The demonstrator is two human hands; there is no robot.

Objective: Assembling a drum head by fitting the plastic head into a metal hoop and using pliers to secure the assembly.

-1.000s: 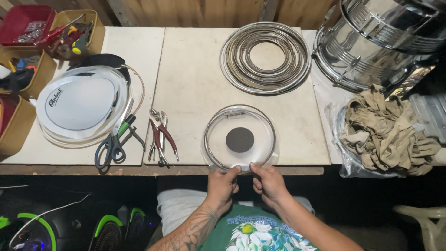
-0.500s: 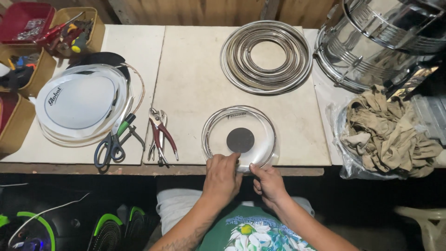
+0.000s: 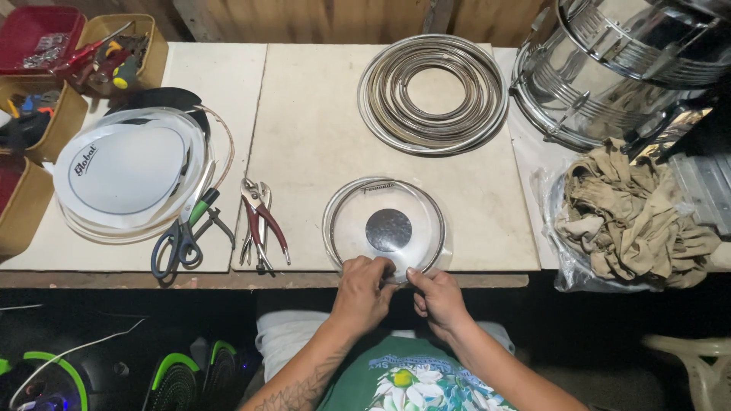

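**Both hands work the near rim of the clear drumhead**

Low centre of the frame, at the bench's front edge: the clear drumhead [image 3: 387,228] with its dark centre dot lies flat on the pale board [image 3: 320,137]. The left hand [image 3: 364,293] is curled over the near rim, fingertips pressing down on the hoop; the right hand [image 3: 435,298] pinches that same rim just beside it, thumb and forefinger closed narrowly on the edge. This looks like seating or checking the hoop at the near side. The next move would call for turning the head a little so a fresh stretch of rim comes under the fingers, both hands keeping it flat.

Against the frame a second ago, the hands have closed in: then they sat apart under the rim, now they nearly touch, and the left has climbed onto the film.

Left of the head lie red-handled pliers [image 3: 259,224] and green-handled scissors [image 3: 183,232]; the stack of metal hoops [image 3: 432,93] sits above, well apart.
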